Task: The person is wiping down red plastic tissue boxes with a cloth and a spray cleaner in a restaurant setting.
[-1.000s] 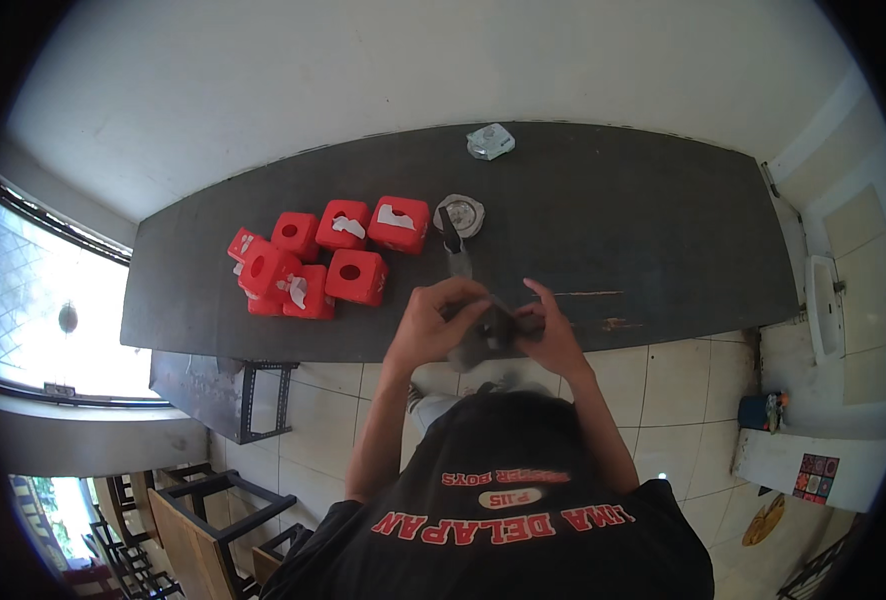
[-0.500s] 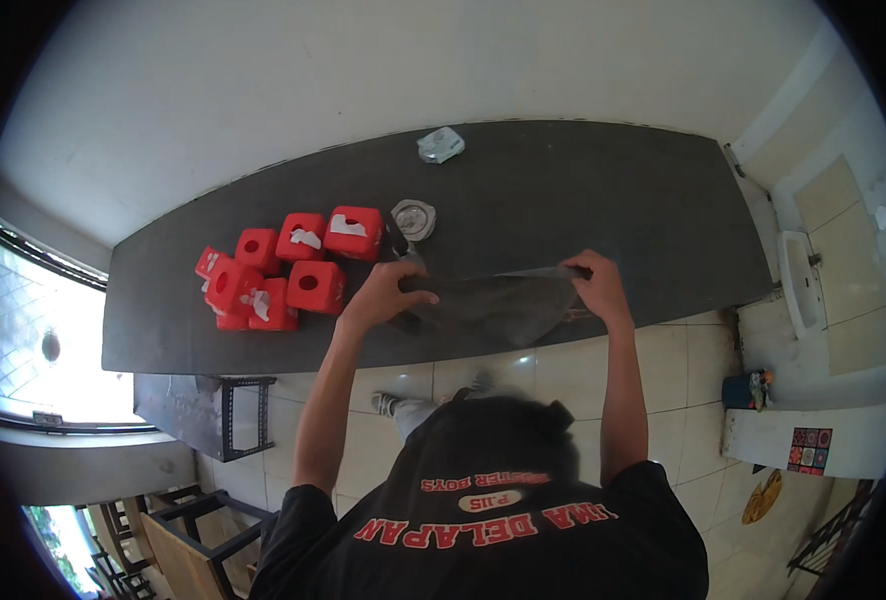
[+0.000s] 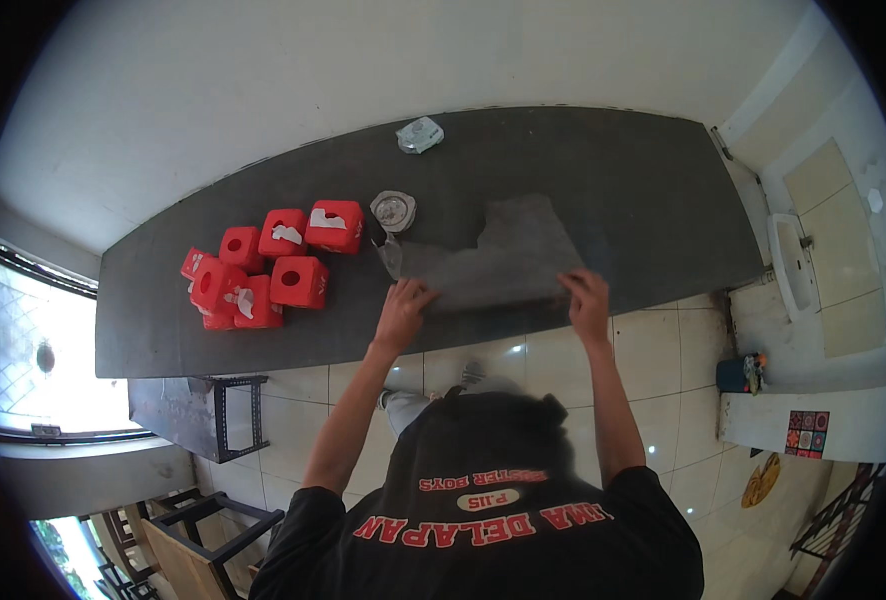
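A translucent plastic bag (image 3: 498,265) is spread over the near half of the dark table, its far edge notched like a carrier bag's handles. My left hand (image 3: 403,314) pinches its near left corner. At the near right corner my right hand (image 3: 587,300) is closed on the edge, and the plastic is stretched between the two. Just beyond the left hand are a round clear glass dish (image 3: 394,211) and a small dark object (image 3: 377,234) that I cannot make out. Several red cube tissue boxes (image 3: 299,282) cluster left of the bag, some with white tissue showing.
The dark table (image 3: 653,210) runs along a white wall. A small pale plastic-wrapped pack (image 3: 420,135) lies near its back edge. Below the table on the left stands a metal-framed stand (image 3: 243,418); a white sink (image 3: 795,265) is on the right wall.
The bag has swung from hanging near the table's front edge to lying out away from me. My left hand has moved nearer and right; the right hand has lowered slightly.
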Demonstrator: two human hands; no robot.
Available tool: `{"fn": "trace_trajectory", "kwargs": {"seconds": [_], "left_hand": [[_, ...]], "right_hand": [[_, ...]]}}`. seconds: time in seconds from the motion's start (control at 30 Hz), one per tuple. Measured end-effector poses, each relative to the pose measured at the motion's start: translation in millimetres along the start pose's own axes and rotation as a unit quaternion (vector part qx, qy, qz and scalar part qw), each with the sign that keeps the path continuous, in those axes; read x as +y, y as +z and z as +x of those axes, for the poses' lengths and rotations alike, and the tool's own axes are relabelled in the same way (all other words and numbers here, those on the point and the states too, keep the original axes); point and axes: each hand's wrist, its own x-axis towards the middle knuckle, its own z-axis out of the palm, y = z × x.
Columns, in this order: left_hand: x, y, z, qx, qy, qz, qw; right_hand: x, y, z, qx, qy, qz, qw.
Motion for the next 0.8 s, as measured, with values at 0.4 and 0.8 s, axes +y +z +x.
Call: {"fn": "trace_trajectory", "kwargs": {"seconds": [0.4, 0.8], "left_hand": [[-9, 55, -115, -0.027, -0.103, 0.089, 0.99], [-8, 44, -113, -0.01, -0.125, 0.02, 0.992]], "right_hand": [[38, 48, -110, -0.066, 0.097, -0.093, 0.989], [43, 64, -121, -0.027, 0.178, 0.027, 0.983]]}}
